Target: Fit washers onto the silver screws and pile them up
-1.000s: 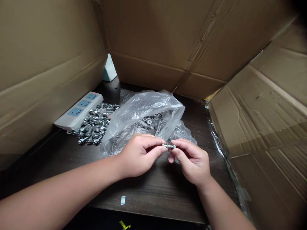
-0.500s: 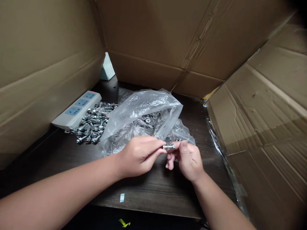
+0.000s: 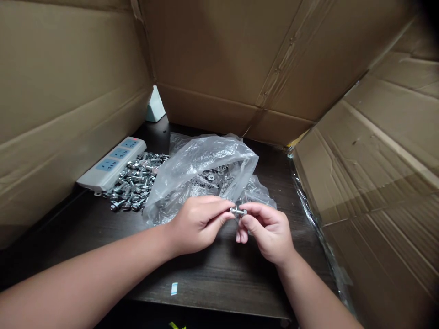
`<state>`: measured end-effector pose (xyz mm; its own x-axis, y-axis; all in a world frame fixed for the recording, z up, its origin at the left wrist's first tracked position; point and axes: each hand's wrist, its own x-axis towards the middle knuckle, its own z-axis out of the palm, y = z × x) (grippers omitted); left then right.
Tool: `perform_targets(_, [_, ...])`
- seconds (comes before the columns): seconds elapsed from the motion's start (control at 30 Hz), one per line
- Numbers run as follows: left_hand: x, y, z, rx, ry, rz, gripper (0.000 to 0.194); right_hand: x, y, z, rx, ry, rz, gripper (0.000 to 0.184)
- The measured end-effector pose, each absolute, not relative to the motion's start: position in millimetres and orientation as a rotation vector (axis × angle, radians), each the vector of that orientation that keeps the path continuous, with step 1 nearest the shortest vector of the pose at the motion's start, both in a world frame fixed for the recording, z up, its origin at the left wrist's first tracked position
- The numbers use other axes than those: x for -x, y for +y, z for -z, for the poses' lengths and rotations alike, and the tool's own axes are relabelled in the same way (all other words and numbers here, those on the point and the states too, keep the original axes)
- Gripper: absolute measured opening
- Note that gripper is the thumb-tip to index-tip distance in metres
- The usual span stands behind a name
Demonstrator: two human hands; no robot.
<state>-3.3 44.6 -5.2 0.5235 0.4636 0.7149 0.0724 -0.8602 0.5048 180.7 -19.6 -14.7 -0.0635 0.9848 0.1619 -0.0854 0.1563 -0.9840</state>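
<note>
A small silver bolt (image 3: 238, 211) lies level between my two hands, above the front part of the dark table. My left hand (image 3: 200, 225) pinches its left end between thumb and forefinger. At its right end sits a nut (image 3: 243, 212), with the thumb and forefinger of my right hand (image 3: 269, 228) closed about it; the other right fingers curl below. Just behind the hands lies a clear plastic bag (image 3: 206, 153), its mouth facing me, with loose washers (image 3: 211, 178) inside. More small metal parts show through the plastic to the right, too unclear to name.
A heap of bolts with washers (image 3: 133, 183) rests left of the bag, against a white power strip (image 3: 109, 164). Cardboard walls (image 3: 219, 59) enclose the table (image 3: 206, 283) at the back and both sides. A small blue-white sticker (image 3: 174, 289) lies near the front edge.
My right thumb has come down from its raised position onto the nut end of the bolt. My left hand keeps its pinch. The view has tipped slightly upward.
</note>
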Motion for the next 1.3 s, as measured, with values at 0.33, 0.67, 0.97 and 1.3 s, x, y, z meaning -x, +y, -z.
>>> perform_targets(0.33, [4, 45, 9, -2.400, 0.365, -1.306, 0.019, -186, -19, 22, 1.144, -1.381, -1.179, 0.051])
perform_targets(0.67, [3, 44, 4, -2.287, 0.519, -1.225, 0.015, -179, -23, 12, 1.061, -1.373, -1.006, 0.017])
perform_targets(0.97, [4, 46, 7, -2.412, 0.382, -1.309, 0.019, -181, -20, 10, 1.087, -1.259, -1.206, 0.016])
perform_targets(1.3, [5, 49, 8, -2.489, 0.308, -1.322, 0.026, -180, -13, 18, 1.032, -0.988, -1.655, 0.051])
